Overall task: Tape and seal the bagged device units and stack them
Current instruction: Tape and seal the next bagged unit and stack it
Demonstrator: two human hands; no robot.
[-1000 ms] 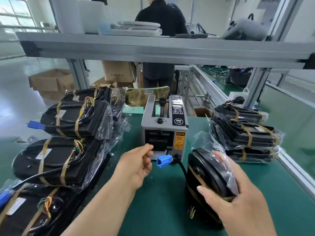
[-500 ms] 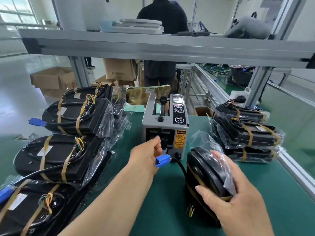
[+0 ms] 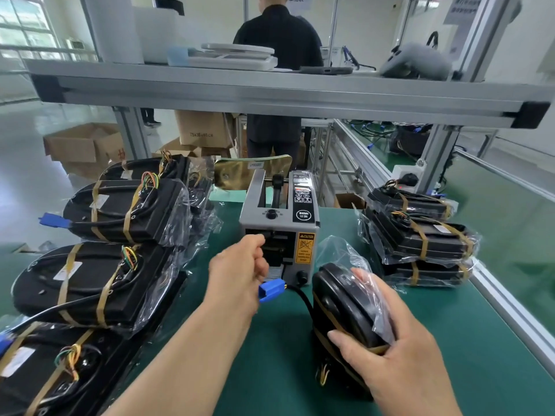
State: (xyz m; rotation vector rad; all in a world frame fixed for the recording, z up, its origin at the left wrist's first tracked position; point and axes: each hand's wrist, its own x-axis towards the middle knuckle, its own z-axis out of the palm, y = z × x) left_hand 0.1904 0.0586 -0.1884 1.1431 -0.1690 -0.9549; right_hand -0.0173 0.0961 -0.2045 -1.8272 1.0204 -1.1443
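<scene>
My right hand [image 3: 399, 358] grips a black device unit [image 3: 339, 304] in a clear plastic bag, held on its edge on the green mat; its cable ends in a blue connector [image 3: 271, 290]. My left hand [image 3: 240, 271] is at the outlet of the grey tape dispenser [image 3: 280, 226], fingers curled at the slot; any tape between them is hidden. Several bagged, taped units are stacked at the left [image 3: 126, 211] and at the right [image 3: 420, 232].
An aluminium shelf beam [image 3: 270, 91] crosses overhead with trays and a phone on it. A person in black [image 3: 279, 40] stands behind the bench. Cardboard boxes [image 3: 84, 145] sit on the floor at left. An aluminium rail [image 3: 510, 307] edges the mat on the right.
My left hand has reached forward from above the mat to the dispenser's outlet. My right hand keeps its hold on the bagged unit.
</scene>
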